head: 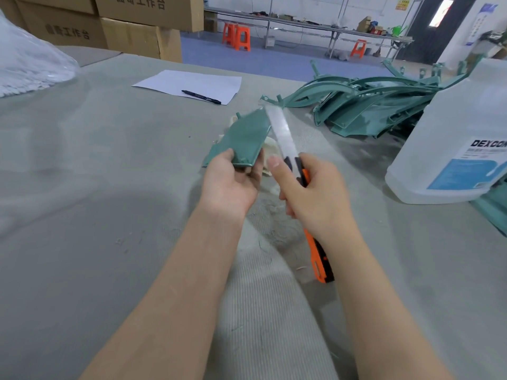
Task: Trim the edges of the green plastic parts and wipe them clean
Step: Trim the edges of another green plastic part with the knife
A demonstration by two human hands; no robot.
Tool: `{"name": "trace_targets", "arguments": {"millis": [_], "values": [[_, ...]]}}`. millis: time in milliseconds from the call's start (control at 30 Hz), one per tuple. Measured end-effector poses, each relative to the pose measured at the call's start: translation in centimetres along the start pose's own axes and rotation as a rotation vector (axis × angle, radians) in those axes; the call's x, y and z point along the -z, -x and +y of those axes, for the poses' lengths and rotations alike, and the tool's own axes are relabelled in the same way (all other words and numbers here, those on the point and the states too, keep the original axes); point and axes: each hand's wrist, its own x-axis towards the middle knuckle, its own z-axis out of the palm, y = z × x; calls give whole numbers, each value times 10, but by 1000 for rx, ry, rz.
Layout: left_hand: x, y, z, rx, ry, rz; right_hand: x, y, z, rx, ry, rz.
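Gripping the green plastic part (244,141) by its near end, left hand (233,182) steadies it; right hand (312,193) clasps the utility knife (301,171). Part appears light, stiff, thin-edged.

The green part (244,138) I hold is smooth, faintly glossy plastic; my knife (285,144) has a bright metal blade and an orange plastic handle. Lower frame: matt ribbed cloth (260,311).

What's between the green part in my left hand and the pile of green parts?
Head view: the blade of the knife, along the held part's right edge, then bare table up to the pile.
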Motion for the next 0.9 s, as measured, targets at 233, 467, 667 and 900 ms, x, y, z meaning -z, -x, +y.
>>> {"name": "trace_targets", "arguments": {"millis": [233, 467, 667, 900], "values": [[-2, 5, -9, -21, -98, -67, -3, 1, -4, -18, -15, 26], [0, 5, -16, -67, -277, -121, -1, 0, -2, -50, -2, 11], [0, 8, -17, -91, -350, -133, 1, 0, -1, -21, -10, 11], [-2, 10, -15, -159, -244, -137, 10, -5, 7, -113, -100, 72]]}}
